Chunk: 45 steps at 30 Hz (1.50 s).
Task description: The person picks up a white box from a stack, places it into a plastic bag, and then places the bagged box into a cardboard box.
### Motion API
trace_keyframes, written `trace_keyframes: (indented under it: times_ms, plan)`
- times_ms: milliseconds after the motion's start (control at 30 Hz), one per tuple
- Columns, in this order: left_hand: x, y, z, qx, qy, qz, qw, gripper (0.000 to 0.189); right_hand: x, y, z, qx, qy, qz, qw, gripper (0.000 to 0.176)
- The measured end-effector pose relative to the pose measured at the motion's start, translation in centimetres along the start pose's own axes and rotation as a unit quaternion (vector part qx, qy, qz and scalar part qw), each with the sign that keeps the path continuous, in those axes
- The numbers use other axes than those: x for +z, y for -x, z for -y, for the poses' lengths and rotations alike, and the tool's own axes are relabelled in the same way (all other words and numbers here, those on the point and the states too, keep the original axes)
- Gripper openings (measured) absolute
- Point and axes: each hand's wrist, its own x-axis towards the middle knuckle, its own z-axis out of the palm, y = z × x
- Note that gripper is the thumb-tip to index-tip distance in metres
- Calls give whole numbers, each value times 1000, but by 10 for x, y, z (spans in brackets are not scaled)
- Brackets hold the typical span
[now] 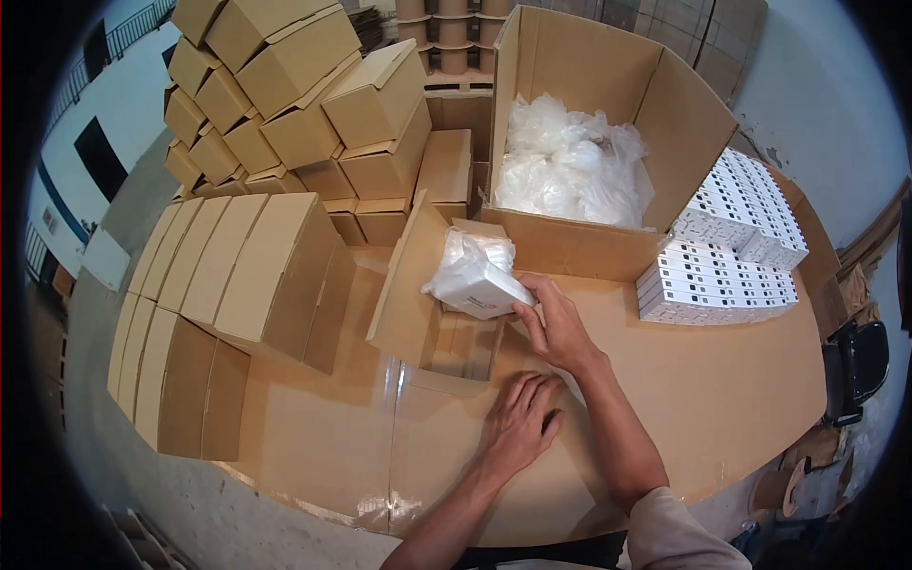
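Note:
My right hand [559, 328] grips a small white box [483, 290] by its right end, thumb on the near side. The white box is tilted over an open brown cardboard box [408, 294], whose lid flap stands up on the left. Behind it, clear plastic wrap [465, 249] bunches inside the open box. My left hand [524, 413] rests on the cardboard-covered table just in front of the open box, fingers loosely stretched and holding nothing.
A large carton [579, 242] of clear plastic bags stands behind. White boxes [722, 280] are stacked at right. Closed brown boxes [247, 275] line the left, with more brown boxes [304, 85] piled behind them. A black chair [860, 366] stands beyond the table's right edge.

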Motion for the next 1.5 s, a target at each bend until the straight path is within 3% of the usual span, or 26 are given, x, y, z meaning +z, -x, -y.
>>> trace_keyframes:
  times_ms: [300,400,600,900,1100,1200,1300,1433,1500]
  plan:
    - [4,0,3,-10,-10,-9,1000,43,-6,-12,12,-47,7,-14,999,32]
    - [3,-1,2,-17,-10,-7,1000,43,-8,-16,12,-40,11,42,998,40]
    - [3,-3,-1,-16,-14,-16,1000,44,11,-19,7,-73,43,24,996,34]
    - [5,-4,1,-25,-33,-14,999,46,23,-26,3,-25,47,38,998,27]
    - [3,-4,0,-42,-18,3,999,45,10,-30,15,27,62,134,989,42]
    - [4,-4,2,-40,-19,6,999,44,0,-27,21,10,96,148,984,48]
    - [7,-3,5,-24,-23,-17,999,42,1,-18,19,-32,144,129,981,52]
    - [5,-5,-9,-35,-66,-43,996,36,-18,5,23,-12,115,119,986,60]
    - [6,-10,-6,-7,-44,-50,998,34,-40,14,19,4,100,119,988,54]
